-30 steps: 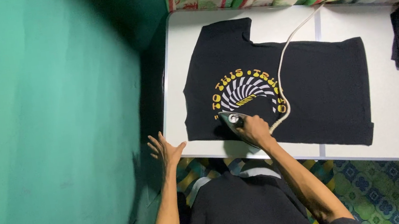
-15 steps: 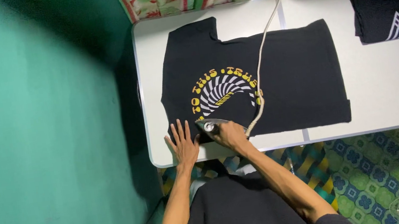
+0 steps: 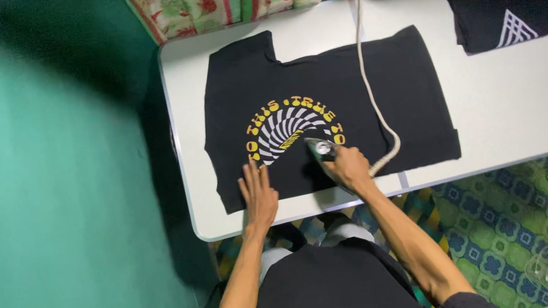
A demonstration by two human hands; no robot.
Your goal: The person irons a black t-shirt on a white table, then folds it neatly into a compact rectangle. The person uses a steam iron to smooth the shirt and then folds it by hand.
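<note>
Black printed T-shirt (image 3: 352,100) lay flat on white table (image 3: 518,112). Left hand (image 3: 260,195) pressed open, fingers spread, on shirt's near edge. Right hand (image 3: 347,167) closed around handle of clothes iron (image 3: 321,148), sole on shirt beside print. Cream cord (image 3: 368,69) ran across shirt. Folded black garment (image 3: 504,14) sat at far right.

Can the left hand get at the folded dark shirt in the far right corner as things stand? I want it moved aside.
Probably not: the left hand presses the black t-shirt; the folded dark shirt lies across the table.
</note>
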